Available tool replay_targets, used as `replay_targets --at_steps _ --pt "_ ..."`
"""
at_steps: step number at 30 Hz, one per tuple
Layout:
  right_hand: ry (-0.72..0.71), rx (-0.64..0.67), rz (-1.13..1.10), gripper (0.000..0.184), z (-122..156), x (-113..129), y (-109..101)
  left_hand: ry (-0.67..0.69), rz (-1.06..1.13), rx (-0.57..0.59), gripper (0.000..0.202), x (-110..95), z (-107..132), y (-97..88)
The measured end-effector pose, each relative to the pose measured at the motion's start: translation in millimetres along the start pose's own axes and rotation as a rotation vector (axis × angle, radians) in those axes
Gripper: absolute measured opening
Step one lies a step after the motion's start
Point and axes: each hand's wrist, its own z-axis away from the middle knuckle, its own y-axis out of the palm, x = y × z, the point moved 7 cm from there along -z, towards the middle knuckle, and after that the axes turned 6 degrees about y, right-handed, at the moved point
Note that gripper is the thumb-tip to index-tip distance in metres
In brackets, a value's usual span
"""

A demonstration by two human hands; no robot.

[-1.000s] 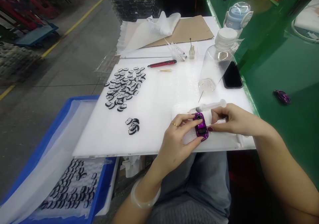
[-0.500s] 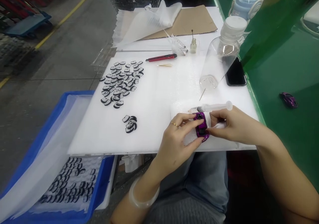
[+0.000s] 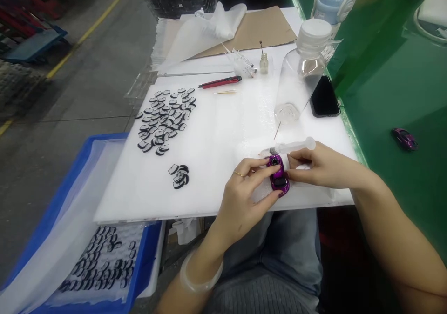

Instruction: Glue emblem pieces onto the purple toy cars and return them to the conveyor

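A small purple toy car (image 3: pixel 279 170) with black parts rests near the front edge of the white foam-topped table. My left hand (image 3: pixel 242 195) is closed on it, thumb on the near end and fingers at its far end and upper side. From the other side, my right hand (image 3: pixel 319 165) pinches a crumpled white cloth (image 3: pixel 303 167), partly hidden by the fingers, with its fingertips against the car's right side. Just beyond the car lies a clear syringe (image 3: pixel 291 146), its plunger end close to my right knuckles. A thin needle-like stick (image 3: pixel 277 130) lies farther back.
Many small black-rimmed pieces (image 3: pixel 164 118) spread over the table's left, with a smaller pile (image 3: pixel 179 176) nearer. Behind are a red cutter (image 3: pixel 220 82), toothpicks (image 3: pixel 226 92), a small vial (image 3: pixel 264 65), a clear bottle (image 3: pixel 298 79) and a phone (image 3: pixel 324 97). A blue tray (image 3: pixel 75 177) stands lower left.
The view has shifted slightly, so the table's things appear a little farther left. My right fingers have moved slightly along the car's side, and more of its black rear part shows.
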Motion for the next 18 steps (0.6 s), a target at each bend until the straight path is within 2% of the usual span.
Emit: replay_targets --at_steps 4,10,18 --pt "0.03 0.03 0.015 0.032 -1.5 2.9 1.8 -0.004 0.001 -0.008 0.04 0.4 -0.2 0.5" --pt "-0.003 0.049 0.036 0.031 -4.1 2.3 3.1 -0.013 -0.014 0.004 0.038 0.2 -0.5 0.4" --pt "0.018 0.167 -0.113 0.031 -8.1 -5.4 1.0 -0.017 -0.046 0.008 0.038 0.6 -0.1 -1.1"
